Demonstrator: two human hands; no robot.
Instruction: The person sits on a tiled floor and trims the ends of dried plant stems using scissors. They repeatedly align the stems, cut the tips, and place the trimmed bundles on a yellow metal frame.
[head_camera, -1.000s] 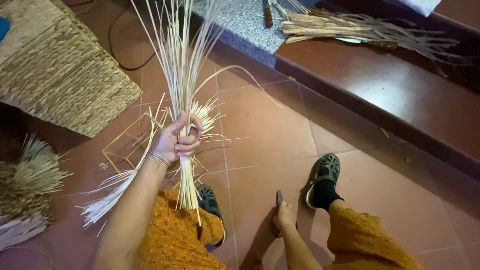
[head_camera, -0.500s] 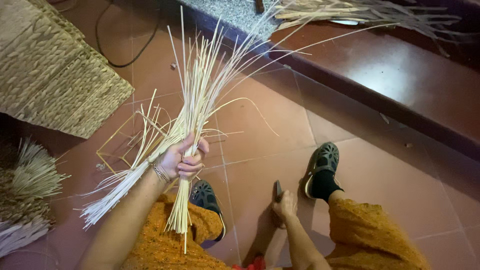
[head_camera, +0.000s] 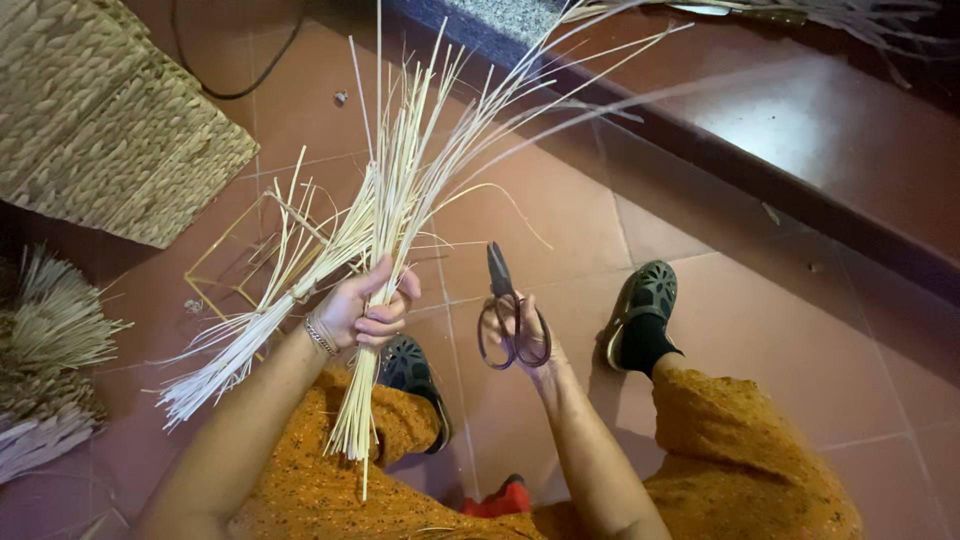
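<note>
Now the right hand (head_camera: 515, 320) is up in front of the body with a pair of dark-handled scissors (head_camera: 508, 312) gripped through the loops, blades closed and pointing up and away from the person; half a second ago that hand was low, just above the floor beside the right shoe, with the tool barely lifted. The scissors sit just right of the bundle of pale reeds (head_camera: 395, 215), apart from it and not yet touching any strand. The left hand (head_camera: 362, 308) is clenched around that bundle at its middle, the long thin tips fanning up and rightward toward the stone step (head_camera: 800, 130), the cut butts hanging down below the fist over the orange patterned trousers (head_camera: 330, 480). The bundle has also tilted further right than it stood a moment earlier. A second, shorter sheaf (head_camera: 235, 355) lies slanting down to the left of the held bundle, across a thin wire frame (head_camera: 230, 270) on the tiled floor (head_camera: 780, 330). Further left of the bundle sit a woven mat (head_camera: 110, 120) and a heap of dry fibre (head_camera: 50, 340). Two dark perforated shoes (head_camera: 645, 305) stand on the tiles right of and below the bundle. With cutter raised and reeds held firm, trimming looks to be the step at hand.
</note>
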